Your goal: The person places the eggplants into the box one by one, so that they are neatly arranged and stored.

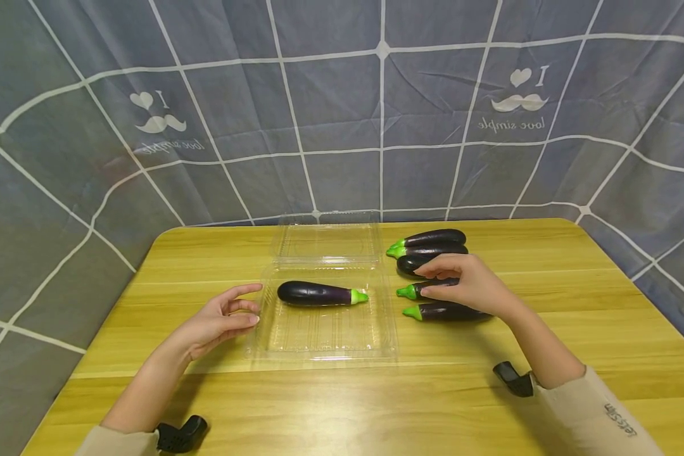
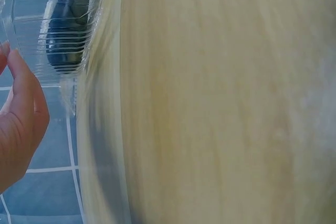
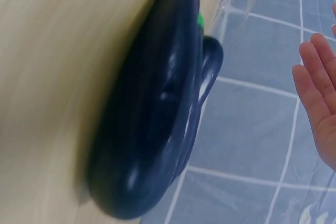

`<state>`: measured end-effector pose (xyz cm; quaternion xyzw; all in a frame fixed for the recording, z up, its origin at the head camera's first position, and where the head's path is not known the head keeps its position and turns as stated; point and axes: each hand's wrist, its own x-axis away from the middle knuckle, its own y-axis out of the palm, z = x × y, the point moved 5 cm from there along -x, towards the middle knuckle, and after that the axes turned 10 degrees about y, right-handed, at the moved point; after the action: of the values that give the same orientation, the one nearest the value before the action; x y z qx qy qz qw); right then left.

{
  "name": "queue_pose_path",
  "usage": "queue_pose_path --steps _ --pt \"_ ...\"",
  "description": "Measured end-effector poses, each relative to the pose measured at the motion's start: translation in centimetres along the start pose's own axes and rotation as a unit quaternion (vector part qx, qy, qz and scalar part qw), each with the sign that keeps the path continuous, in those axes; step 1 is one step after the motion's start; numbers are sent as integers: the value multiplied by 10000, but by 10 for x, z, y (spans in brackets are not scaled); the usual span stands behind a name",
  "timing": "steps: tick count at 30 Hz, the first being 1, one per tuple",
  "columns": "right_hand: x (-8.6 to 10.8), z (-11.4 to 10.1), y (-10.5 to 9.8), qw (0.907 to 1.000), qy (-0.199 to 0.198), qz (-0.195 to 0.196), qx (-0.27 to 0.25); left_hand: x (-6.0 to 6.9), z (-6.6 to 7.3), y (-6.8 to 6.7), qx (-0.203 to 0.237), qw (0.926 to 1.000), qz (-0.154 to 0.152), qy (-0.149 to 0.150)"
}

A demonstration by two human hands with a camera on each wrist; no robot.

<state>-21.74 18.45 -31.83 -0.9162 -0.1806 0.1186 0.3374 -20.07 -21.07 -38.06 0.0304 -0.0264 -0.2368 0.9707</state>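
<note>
One eggplant in the box, five beside it, both hands loose

At the left, the left hand (image 1: 219, 323) is at the clear box's (image 1: 330, 332) 9 o'clock side, thumb and fingers apart in a loose curve, holding nothing; whether a fingertip touches the rim I cannot tell. The box rests on the table (image 1: 330, 405), its lid (image 1: 327, 244) laid open at 12 o'clock. The plastic looks thin, light and bendy, likely to slide or dent if pushed, so the rim would be the place to steady it.

Inside, one eggplant (image 1: 316, 294) lies crosswise, green stem toward 3 o'clock, with bare box floor at 6 o'clock.

Beyond the box's 3 o'clock wall lie five loose eggplants (image 1: 450, 311); four show green stems toward about 9 o'clock, and one shows a rounded end there. Their skins are glossy, so they may slip or roll; they look firm and fairly light. A grip across the thick middle should hold best.

The right hand (image 1: 467, 288) hangs above them, fingers loosely bent and empty, apart from the eggplants in its wrist view.
</note>
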Motion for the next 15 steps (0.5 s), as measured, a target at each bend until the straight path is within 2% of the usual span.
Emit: queue_pose_path --steps 7,15 --pt "14 9 -14 9994 59 194 272 1 1 1 -58 10000 15 -72" --pt "27 32 -31 9970 658 372 192 0 2 1 -92 9999 42 -70"
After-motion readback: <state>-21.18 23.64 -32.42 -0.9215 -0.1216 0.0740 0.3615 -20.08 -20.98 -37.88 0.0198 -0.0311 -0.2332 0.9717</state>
